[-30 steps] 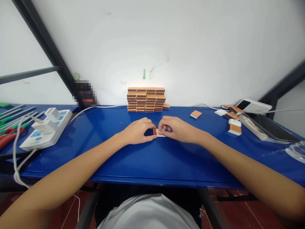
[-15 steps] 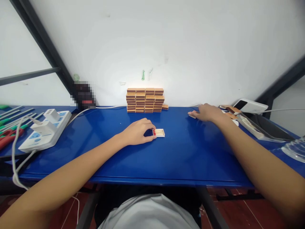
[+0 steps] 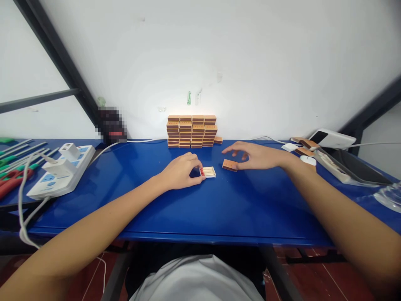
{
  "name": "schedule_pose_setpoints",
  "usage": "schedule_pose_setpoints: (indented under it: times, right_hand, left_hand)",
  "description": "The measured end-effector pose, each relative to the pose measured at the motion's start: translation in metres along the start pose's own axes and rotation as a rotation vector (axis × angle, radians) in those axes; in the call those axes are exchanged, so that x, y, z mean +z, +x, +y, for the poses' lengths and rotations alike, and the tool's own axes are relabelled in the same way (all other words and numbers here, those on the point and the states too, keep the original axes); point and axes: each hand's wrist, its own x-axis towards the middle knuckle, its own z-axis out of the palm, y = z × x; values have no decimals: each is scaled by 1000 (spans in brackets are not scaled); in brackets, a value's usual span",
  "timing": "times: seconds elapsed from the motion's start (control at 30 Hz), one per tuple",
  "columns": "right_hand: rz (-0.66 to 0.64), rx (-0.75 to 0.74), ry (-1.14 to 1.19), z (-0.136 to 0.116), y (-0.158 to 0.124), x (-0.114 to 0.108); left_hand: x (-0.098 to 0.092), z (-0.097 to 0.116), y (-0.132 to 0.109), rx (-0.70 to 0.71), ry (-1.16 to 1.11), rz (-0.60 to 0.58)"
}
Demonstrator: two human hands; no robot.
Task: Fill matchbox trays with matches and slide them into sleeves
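My left hand (image 3: 181, 172) rests on the blue table, its thumb and fingers closed around the left end of a small white matchbox tray (image 3: 210, 172). Red-tipped matches (image 3: 206, 171) lie lengthwise in the tray, heads toward that hand. To the right of the tray, my right hand (image 3: 252, 155) is spread with its fingers apart. Its thumb overlaps the right end of an orange-brown matchbox cover (image 3: 229, 164), while the other fingers stand off beyond it. I cannot see whether the cover is hollow.
Stacked matchboxes (image 3: 191, 133) stand against the wall, with one loose matchbox (image 3: 218, 140) at their right. A power strip (image 3: 62, 173) with white plugs and several screwdrivers (image 3: 23, 156) are at left. At right lie more matchbox pieces (image 3: 305, 144) and a white device (image 3: 333, 139).
My right hand has moved left and toward me from the right side, and the matchbox cover has come along beside the tray. The fingers now spread apart. My left hand stays put.
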Motion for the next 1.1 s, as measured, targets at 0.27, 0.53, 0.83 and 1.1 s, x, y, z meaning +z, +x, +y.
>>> schedule_pose_setpoints:
  times: [0.27,0.53,0.83,1.1]
  right_hand:
    - [-43,44,-63,-11,3,3]
    - [-59,19,-30,-27,4,10]
    - [60,-42,-57,-19,4,7]
    - [-79,-271,-7,-17,5,14]
  left_hand:
    - [-3,0,1,-70,-36,56]
    - [-2,0,0,-67,-42,69]
    - [-2,0,0,-78,-45,55]
    - [-2,-3,0,-68,-6,58]
